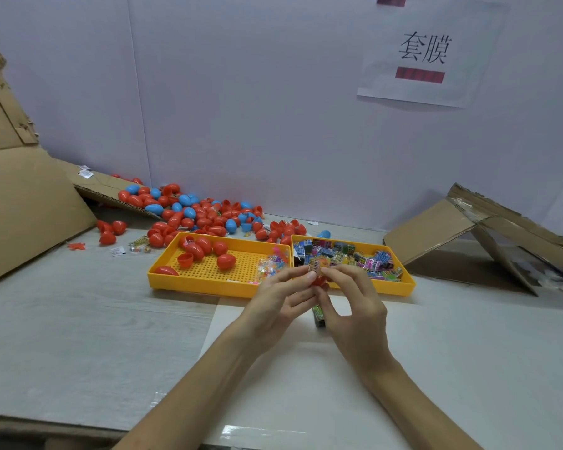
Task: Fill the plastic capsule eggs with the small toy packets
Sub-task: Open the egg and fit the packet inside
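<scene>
My left hand (278, 295) and my right hand (355, 300) meet in front of the two yellow trays. Between their fingertips sits a red capsule egg half (319, 281), mostly hidden, with a small toy packet (319, 265) pinched above it. Another dark packet (319, 315) shows below my right hand. The left yellow tray (205, 282) holds several red eggs (225, 261) and clear packets of beads (268, 266). The right yellow tray (403, 284) is full of colourful toy packets (371, 261).
A heap of red and blue capsule eggs (192, 212) lies behind the trays against the white wall. Cardboard flaps stand at the left (23, 203) and right (475, 228). A white sheet (290, 368) covers the table under my forearms.
</scene>
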Available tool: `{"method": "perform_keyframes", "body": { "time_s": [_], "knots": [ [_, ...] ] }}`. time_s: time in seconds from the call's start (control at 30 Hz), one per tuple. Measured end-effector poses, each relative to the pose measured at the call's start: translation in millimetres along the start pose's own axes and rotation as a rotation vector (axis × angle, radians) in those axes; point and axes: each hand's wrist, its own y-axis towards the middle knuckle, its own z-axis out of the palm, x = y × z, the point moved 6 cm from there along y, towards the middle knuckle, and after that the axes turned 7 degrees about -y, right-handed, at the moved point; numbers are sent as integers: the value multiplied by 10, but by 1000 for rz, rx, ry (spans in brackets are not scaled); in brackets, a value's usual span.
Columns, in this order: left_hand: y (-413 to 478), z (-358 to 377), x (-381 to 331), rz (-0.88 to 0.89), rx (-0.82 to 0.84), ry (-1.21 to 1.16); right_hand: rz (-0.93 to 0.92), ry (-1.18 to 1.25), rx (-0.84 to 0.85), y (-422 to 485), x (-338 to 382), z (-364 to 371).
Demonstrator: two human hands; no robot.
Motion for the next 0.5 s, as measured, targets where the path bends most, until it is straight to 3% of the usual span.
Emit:
{"method": "perform_keyframes", "body": {
  "time_s": [0.5],
  "knots": [
    [-39,35,26,-68,47,-22,18,27,-35,-38,-63,0]
  ]
}}
